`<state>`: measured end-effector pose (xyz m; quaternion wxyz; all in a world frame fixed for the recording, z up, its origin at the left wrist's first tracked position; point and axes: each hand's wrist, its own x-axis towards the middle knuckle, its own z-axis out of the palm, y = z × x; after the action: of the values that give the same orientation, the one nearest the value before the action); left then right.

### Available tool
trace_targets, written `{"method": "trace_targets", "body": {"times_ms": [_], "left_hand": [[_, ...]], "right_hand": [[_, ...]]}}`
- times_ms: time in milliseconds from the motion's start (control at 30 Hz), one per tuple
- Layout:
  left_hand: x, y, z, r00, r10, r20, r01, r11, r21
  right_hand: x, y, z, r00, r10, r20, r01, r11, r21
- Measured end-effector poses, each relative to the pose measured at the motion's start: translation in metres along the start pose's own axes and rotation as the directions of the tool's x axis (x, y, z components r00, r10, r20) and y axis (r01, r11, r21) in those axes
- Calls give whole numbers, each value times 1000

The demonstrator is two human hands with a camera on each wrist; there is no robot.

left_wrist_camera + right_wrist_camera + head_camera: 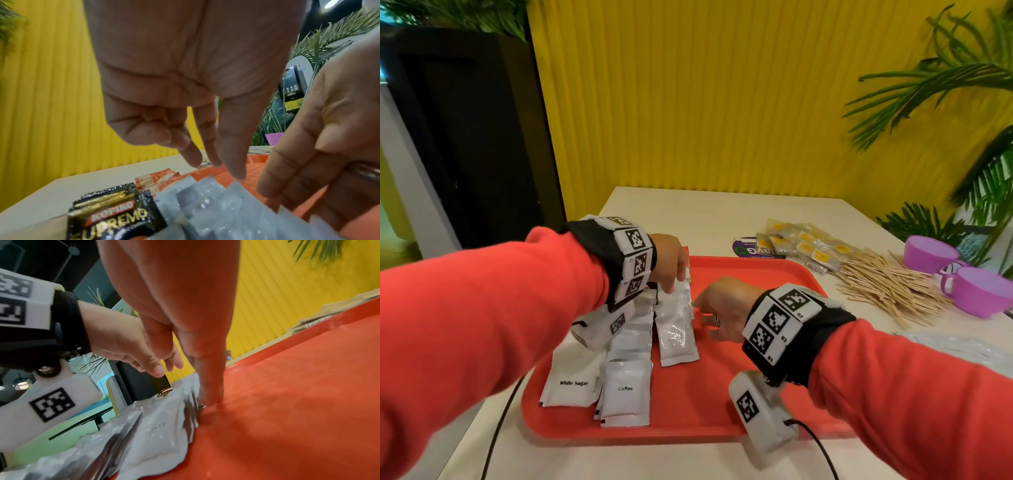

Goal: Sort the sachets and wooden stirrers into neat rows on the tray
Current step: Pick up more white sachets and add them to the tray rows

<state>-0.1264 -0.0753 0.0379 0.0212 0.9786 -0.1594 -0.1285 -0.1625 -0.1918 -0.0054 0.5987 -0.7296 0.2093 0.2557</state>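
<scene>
Both hands held nothing, the left hand (670,261) loose above the silver sachets (675,325) on the tray (739,387) and the right hand (722,310) with fingers straight beside them, so gentle, even nudges would keep the row neat.

Sachets (675,329) lie in overlapping rows on the tray (763,274), directly under the left hand's fingers (673,274) and just left of the right hand's fingers (703,305). Wooden stirrers (887,287) lie off the tray, well to their right.
</scene>
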Motion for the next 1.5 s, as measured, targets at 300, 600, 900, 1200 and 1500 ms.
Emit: {"method": "trace_targets", "body": {"times_ms": [300, 600, 900, 1200, 1500], "left_hand": [[-4, -11, 9, 998, -31, 56, 27, 997, 72], [0, -17, 12, 999, -3, 34, 0, 997, 80], [-5, -17, 9, 1000, 9, 25, -9, 1000, 8], [-11, -1, 16, 994, -4, 112, -5, 997, 77], [-18, 0, 15, 989, -4, 147, -8, 996, 84]], "right_hand": [[1, -10, 6, 1000, 17, 13, -16, 996, -86], [-6, -12, 7, 1000, 6, 4, -6, 992, -130], [-13, -1, -4, 999, 7, 43, 6, 956, -292], [-26, 7, 2, 992, 35, 118, 15, 918, -397], [-26, 0, -2, 996, 21, 84, 16, 910, -415]]}}
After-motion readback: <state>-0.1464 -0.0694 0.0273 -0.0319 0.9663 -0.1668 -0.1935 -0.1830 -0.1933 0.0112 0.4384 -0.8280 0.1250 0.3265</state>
